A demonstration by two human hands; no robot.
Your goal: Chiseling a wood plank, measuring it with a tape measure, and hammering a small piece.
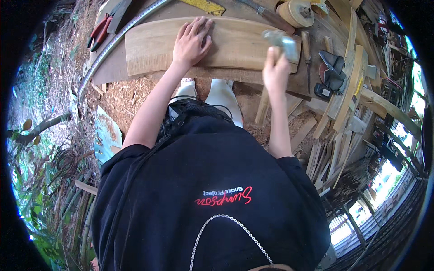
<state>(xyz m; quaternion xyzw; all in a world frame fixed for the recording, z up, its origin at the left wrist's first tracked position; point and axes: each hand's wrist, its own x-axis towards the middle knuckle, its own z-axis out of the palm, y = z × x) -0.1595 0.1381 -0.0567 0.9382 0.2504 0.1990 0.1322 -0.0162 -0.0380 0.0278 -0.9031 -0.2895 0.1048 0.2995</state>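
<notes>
Left hand (pixel 192 47): laid palm-down on the pale wooden board (pixel 239 43), left of its middle; fingers extended and slightly spread, thumb apart from them. Right hand (pixel 275 72): fingers wrapped around the wooden handle of a hammer-like tool (pixel 261 107), its metallic head raised near the board's right end (head blurred, so exact form and any contact cannot be told). Board lies lengthwise across the worktable (pixel 110 67), in front of the person. Left of board: graduated strip (pixel 107 49), with red-handled pliers (pixel 106 30) beyond it. Right of board: slim tool with wooden grip (pixel 306 47). Beyond its far edge: yellow piece (pixel 205 6) and round spool (pixel 294 14).
</notes>
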